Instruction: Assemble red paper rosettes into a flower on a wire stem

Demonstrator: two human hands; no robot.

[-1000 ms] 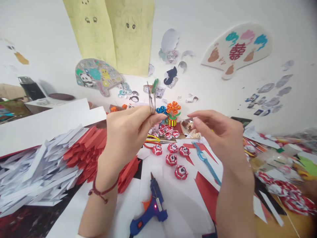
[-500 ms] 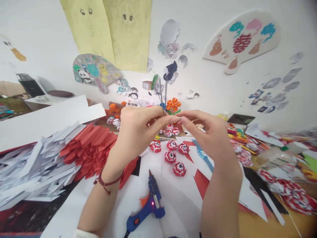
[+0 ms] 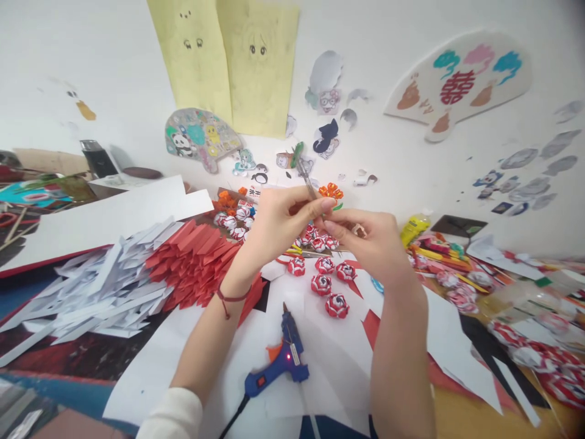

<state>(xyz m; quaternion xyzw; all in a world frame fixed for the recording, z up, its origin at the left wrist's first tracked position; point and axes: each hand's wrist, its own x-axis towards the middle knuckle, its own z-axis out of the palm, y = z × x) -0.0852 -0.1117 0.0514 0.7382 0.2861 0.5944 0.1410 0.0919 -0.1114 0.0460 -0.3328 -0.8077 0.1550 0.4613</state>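
White wall (image 3: 109,55) stands behind my crowded worktop, with a black flask (image 3: 99,160) set far back on the left and, nearer me, a loose heap of white paper strips (image 3: 95,286). Right up against that heap lies a pile of folded red paper strips (image 3: 192,262), below a sticker-covered fan (image 3: 201,137) and two yellow drawing sheets (image 3: 260,91) on the wall. Next along comes my left forearm, a dark red cord bracelet (image 3: 230,299) round the wrist, and my left hand (image 3: 278,222), thumb and forefinger pressed together on a slim bunch of thin wires (image 3: 307,177), which rises from my grip in the air over the table, tilted a little to the left. Below it a blue glue gun (image 3: 278,360) rests on white paper (image 3: 338,360), nozzle away from me, a small red light showing. Just past the nozzle sit five red-and-white paper flowers (image 3: 337,306), a little apart from one another, with more behind them and an orange flower (image 3: 331,193) at the back. My right hand (image 3: 368,241) comes in from the other side, thumb and forefinger narrowed and meeting my left fingertips; I can't tell whether they pinch the wires too. Further right are a yellow bottle (image 3: 415,228), a white fan (image 3: 457,85) with red characters on the wall, and, at the edge, a jumble of paper scraps
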